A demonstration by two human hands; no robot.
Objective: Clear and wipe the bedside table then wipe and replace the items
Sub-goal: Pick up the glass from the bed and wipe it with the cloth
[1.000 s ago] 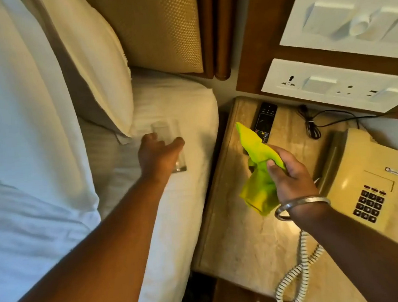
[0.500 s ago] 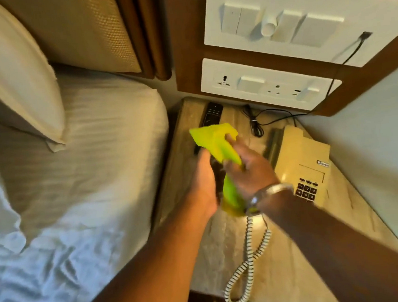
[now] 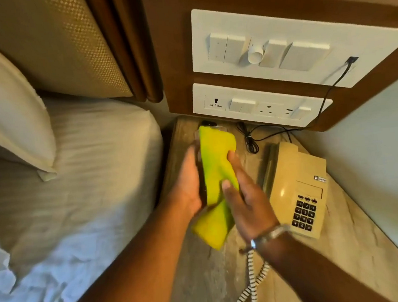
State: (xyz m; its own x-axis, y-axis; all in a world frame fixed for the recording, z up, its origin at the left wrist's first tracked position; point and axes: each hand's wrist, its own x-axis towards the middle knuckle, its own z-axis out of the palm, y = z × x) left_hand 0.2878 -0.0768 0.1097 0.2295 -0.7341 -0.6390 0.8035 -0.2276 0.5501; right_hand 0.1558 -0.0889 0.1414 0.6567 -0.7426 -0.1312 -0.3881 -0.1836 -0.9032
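Over the marble bedside table (image 3: 352,265), my left hand (image 3: 188,183) grips a clear drinking glass (image 3: 197,142). A yellow-green cloth (image 3: 214,164) hides most of the glass; only its left edge and rim show. My right hand (image 3: 247,202) presses the cloth against the glass from the right, thumb and fingers on the fabric. The cloth's loose end hangs below both hands.
A beige push-button telephone (image 3: 297,190) stands on the table's right half, its coiled cord (image 3: 252,281) trailing off the front edge. The tip of a black remote (image 3: 208,122) and a bundled black cable (image 3: 250,142) lie by the wall under the switch panels (image 3: 261,108). The bed (image 3: 88,184) and pillow (image 3: 5,119) lie to the left.
My left hand lifted the glass off the bed and carried it right, over the table. My right hand brought the cloth onto it and now wraps it around the glass.
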